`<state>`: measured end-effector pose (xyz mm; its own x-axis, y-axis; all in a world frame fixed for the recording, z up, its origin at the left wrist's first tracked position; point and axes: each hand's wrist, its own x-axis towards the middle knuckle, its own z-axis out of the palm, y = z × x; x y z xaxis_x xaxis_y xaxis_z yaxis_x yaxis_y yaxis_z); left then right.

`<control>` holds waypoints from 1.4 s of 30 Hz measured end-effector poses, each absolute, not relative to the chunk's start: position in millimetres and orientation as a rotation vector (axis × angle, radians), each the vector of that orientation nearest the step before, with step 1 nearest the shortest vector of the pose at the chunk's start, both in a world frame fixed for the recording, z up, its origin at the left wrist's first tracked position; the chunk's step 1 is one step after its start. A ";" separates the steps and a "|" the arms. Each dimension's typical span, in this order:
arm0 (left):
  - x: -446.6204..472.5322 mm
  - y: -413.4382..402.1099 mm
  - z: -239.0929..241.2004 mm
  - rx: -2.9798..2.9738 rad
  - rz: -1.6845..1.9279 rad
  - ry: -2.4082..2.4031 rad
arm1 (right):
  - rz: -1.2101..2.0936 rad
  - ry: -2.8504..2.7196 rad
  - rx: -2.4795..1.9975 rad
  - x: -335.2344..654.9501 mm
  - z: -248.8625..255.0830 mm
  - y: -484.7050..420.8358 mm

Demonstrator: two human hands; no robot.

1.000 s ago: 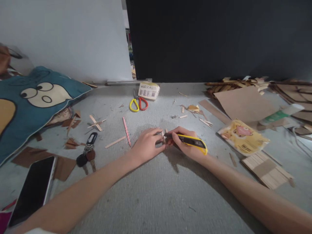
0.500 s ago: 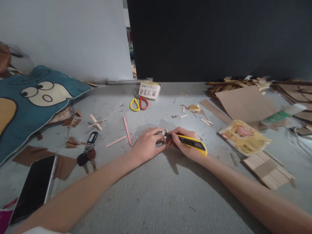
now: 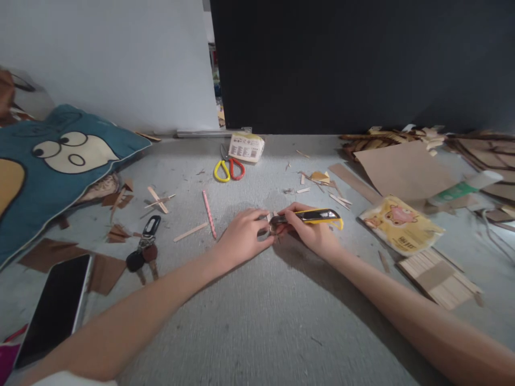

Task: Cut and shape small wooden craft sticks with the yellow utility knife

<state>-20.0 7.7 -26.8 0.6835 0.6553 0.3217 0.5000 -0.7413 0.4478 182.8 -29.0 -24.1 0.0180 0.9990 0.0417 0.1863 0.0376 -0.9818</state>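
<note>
Gripping knife (image 3: pixel 319 216) in right hand (image 3: pixel 313 233), left hand (image 3: pixel 241 236) half-curled

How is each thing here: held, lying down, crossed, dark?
Cutter, held in right grip
Left grip, curled near wooden piece
Phone, face up, screen dark
Scissors, lying flat, blades unclear
Two sticks, crossed
Stick bundle, banded
Keys, lying down
Tube, lying on its side

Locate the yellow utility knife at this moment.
In the head view, the utility knife is just right of centre, held in the right grip, its front end pointing left toward the left grip.
</note>
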 end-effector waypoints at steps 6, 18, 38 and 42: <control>-18.9 7.6 -23.0 2.589 0.656 0.897 | 1.409 -0.890 -1.241 181.1 -26.4 -19.1; -18.3 7.5 -21.3 2.587 0.650 0.906 | 1.420 -0.786 -1.292 186.5 -40.7 -10.2; -19.3 10.2 -27.6 2.555 0.702 0.907 | 1.172 -0.979 -1.264 182.2 -29.8 -15.8; -20.4 10.8 -32.4 2.524 0.737 0.886 | 0.981 -1.361 -1.247 192.3 -20.9 -24.9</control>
